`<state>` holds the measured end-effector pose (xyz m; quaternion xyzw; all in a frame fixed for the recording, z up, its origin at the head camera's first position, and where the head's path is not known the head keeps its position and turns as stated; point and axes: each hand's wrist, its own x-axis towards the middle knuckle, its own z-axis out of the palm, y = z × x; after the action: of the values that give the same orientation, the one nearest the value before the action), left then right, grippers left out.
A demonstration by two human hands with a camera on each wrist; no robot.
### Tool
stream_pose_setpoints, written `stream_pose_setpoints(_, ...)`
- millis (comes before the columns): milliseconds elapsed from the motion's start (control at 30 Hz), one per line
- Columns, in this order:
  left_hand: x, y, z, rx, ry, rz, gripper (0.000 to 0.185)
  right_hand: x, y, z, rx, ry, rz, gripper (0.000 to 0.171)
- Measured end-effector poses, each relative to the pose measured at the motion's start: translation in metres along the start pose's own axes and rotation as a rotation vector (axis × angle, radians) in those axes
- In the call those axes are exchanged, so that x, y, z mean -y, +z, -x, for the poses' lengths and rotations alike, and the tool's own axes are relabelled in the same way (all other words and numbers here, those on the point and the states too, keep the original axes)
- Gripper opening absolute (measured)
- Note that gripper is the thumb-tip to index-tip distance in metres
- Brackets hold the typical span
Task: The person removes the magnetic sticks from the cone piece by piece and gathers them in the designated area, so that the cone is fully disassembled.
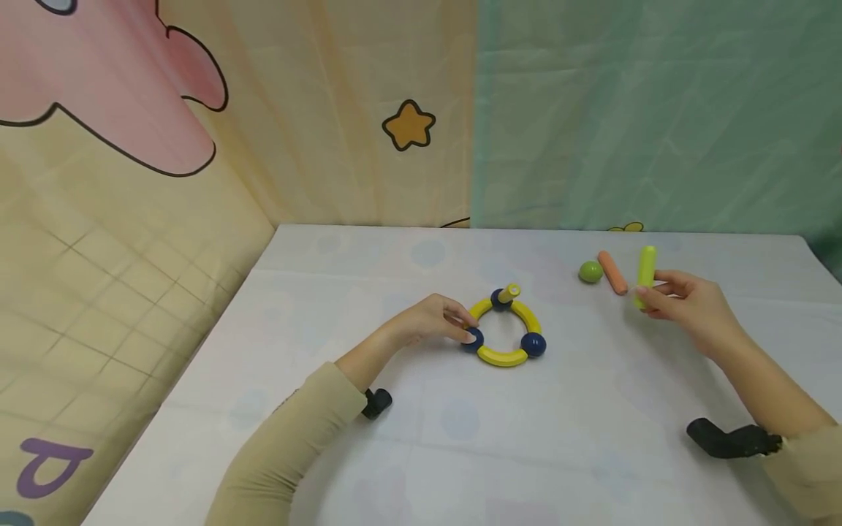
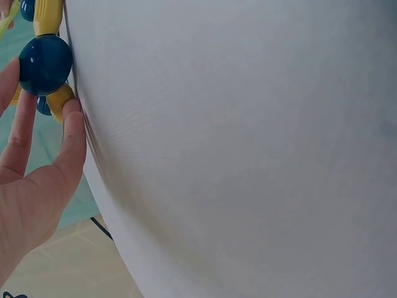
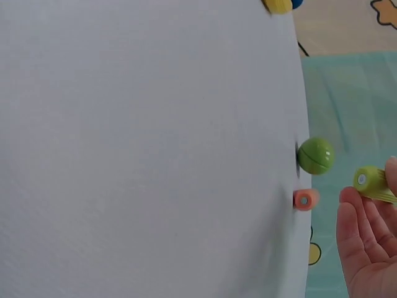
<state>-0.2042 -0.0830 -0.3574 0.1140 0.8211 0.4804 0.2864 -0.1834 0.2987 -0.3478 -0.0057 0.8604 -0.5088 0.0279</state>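
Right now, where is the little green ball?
In the head view, the green ball lies on the table's far right side, beside the orange stick, near the right hand.

White table (image 1: 592, 453), ring toy (image 1: 503, 330), green ball (image 1: 590, 272), orange stick (image 1: 612, 272)
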Motion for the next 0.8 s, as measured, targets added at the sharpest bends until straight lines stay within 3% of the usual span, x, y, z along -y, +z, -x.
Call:
stream_pose_setpoints(300, 0.000, 0.000, 0.001, 0.002, 0.002, 0.010, 0.024, -0.010, -0.011, -0.019, -0.011, 0.091, 0.042, 0.076)
stream_pose_setpoints(800, 0.000, 0.000, 0.000, 0.008, 0.009, 0.007, 0.024, -0.024, -0.017, -0.043, -0.013, 0.151, 0.143, 0.073)
